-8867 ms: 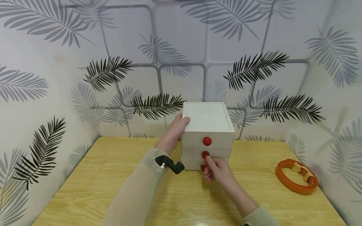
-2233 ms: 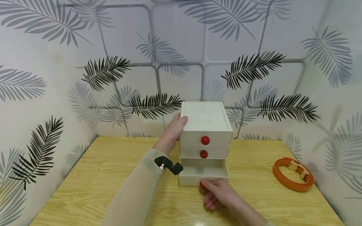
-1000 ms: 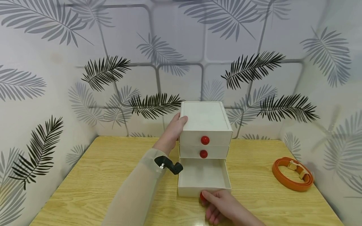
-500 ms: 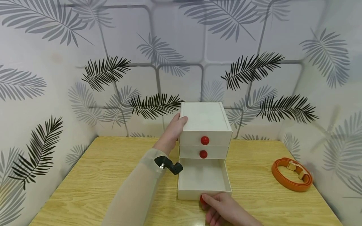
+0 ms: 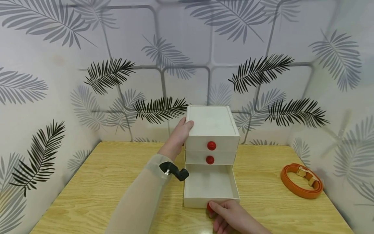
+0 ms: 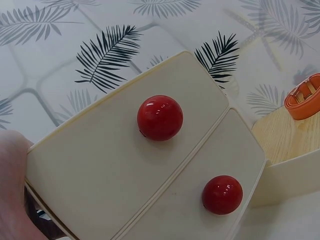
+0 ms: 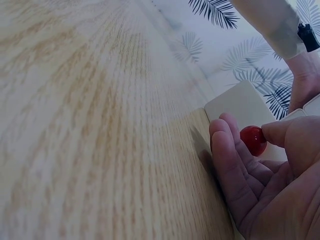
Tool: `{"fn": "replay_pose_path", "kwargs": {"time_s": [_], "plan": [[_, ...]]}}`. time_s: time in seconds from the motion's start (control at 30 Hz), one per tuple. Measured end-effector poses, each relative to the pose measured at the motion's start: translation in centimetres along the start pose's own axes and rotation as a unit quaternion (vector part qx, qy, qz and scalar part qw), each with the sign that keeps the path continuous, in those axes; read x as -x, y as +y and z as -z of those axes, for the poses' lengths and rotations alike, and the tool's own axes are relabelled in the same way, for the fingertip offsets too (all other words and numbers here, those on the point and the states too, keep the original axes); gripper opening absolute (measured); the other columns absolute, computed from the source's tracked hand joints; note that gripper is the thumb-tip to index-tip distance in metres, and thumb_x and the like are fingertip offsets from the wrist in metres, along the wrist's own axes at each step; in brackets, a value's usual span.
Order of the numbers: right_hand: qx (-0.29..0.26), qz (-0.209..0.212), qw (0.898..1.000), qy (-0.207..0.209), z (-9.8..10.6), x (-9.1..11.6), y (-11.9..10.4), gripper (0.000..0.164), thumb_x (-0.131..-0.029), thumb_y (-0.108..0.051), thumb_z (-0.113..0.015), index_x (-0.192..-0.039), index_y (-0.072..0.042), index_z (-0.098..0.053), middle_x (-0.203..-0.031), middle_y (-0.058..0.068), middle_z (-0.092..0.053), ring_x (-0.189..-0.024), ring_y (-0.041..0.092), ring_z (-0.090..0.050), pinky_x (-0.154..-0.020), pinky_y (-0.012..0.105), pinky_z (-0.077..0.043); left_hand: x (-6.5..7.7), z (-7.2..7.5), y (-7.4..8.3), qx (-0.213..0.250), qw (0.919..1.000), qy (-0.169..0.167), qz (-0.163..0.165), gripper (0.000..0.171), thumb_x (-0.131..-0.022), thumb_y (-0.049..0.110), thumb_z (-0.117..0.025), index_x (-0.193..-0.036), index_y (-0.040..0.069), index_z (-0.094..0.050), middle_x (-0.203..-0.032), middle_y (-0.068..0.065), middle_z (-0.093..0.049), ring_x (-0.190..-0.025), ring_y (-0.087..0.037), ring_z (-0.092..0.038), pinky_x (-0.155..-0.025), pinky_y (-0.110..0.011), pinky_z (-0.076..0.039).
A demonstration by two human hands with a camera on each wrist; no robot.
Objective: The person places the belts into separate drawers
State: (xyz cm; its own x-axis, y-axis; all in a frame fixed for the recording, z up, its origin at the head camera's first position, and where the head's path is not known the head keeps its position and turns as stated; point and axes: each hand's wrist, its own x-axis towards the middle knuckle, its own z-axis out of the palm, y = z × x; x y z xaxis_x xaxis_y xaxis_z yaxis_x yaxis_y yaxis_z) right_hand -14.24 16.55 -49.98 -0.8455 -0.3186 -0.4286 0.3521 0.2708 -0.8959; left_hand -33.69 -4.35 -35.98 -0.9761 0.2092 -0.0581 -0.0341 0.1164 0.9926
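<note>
A white cabinet [image 5: 212,120] with three stacked drawers and round red knobs stands on the table. Its bottom drawer [image 5: 208,182] is pulled far out, and no object shows inside it. My left hand [image 5: 179,135] holds the cabinet's upper left side, thumb over the top edge; its other fingers are mostly hidden. With thumb and index finger my right hand [image 5: 229,214] pinches the bottom drawer's red knob [image 7: 253,140], while its other fingers curl loosely below. The top knob [image 6: 160,118] and the middle knob [image 6: 222,195] sit on drawers that are closed.
A coiled orange belt [image 5: 302,192] with gold-coloured buckle parts lies on the right of the wooden table [image 5: 117,182]. Leaf-patterned walls [image 5: 187,48] rise behind and at both sides. A black camera mount [image 5: 174,170] juts from the left wrist.
The right hand moved from near the middle knob to the bottom knob and drew the bottom drawer toward me. Over the last half second it barely moves. The left hand stays on the cabinet.
</note>
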Motion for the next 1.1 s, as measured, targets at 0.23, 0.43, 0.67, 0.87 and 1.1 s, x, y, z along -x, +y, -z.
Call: {"fn": "replay_pose_path", "kwargs": {"time_s": [0.23, 0.43, 0.67, 0.87, 1.1], "plan": [[-0.003, 0.004, 1.0, -0.001, 0.07, 0.09, 0.06, 0.052, -0.117, -0.046, -0.054, -0.103, -0.001, -0.076, -0.071, 0.004, -0.072, -0.058, 0.01, -0.065, -0.054, 0.022, -0.053, -0.12, 0.01, -0.08, -0.004, 1.0, 0.004, 0.002, 0.065, -0.116, 0.046, -0.044, -0.175, 0.025, -0.029, -0.173, -0.013, -0.037, -0.153, -0.04, -0.037, -0.122, -0.07, -0.029], [-0.004, 0.007, 1.0, -0.001, 0.1, 0.09, 0.12, 0.053, -0.117, -0.047, -0.055, -0.103, -0.001, -0.077, -0.071, 0.004, -0.072, -0.058, 0.01, -0.066, -0.054, 0.023, -0.054, -0.03, 0.01, -0.12, -0.003, 1.0, 0.004, -0.006, 0.064, -0.116, 0.045, -0.044, -0.175, 0.024, -0.03, -0.173, -0.013, -0.037, -0.154, -0.04, -0.037, -0.123, -0.07, -0.028], [0.011, 0.005, 1.0, 0.001, 0.31, 0.27, 0.14, 0.056, -0.117, -0.05, -0.054, -0.106, -0.001, -0.078, -0.072, 0.004, -0.073, -0.06, 0.012, -0.066, -0.057, 0.025, -0.055, 0.0, -0.04, -0.05, -0.002, 1.0, 0.002, -0.004, 0.064, -0.116, 0.045, -0.044, -0.175, 0.025, -0.03, -0.173, -0.013, -0.037, -0.155, -0.04, -0.036, -0.123, -0.07, -0.027], [0.028, -0.001, 1.0, 0.009, 0.49, 0.49, -0.07, 0.058, -0.116, -0.053, -0.054, -0.109, -0.001, -0.078, -0.075, 0.005, -0.074, -0.062, 0.014, -0.066, -0.061, 0.026, -0.057, -0.04, 0.0, -0.03, -0.002, 1.0, 0.001, -0.002, 0.065, -0.116, 0.045, -0.044, -0.175, 0.024, -0.029, -0.173, -0.013, -0.037, -0.154, -0.04, -0.036, -0.123, -0.07, -0.029], [0.045, -0.007, 0.999, 0.012, 0.99, 0.86, -0.12, 0.057, -0.113, -0.055, -0.058, -0.112, -0.003, -0.08, -0.08, 0.007, -0.076, -0.065, 0.017, -0.067, -0.066, 0.028, -0.059, 0.01, -0.03, 0.01, -0.002, 1.0, 0.0, 0.001, 0.065, -0.116, 0.045, -0.044, -0.176, 0.025, -0.027, -0.174, -0.013, -0.035, -0.154, -0.04, -0.035, -0.123, -0.069, -0.028]]}}
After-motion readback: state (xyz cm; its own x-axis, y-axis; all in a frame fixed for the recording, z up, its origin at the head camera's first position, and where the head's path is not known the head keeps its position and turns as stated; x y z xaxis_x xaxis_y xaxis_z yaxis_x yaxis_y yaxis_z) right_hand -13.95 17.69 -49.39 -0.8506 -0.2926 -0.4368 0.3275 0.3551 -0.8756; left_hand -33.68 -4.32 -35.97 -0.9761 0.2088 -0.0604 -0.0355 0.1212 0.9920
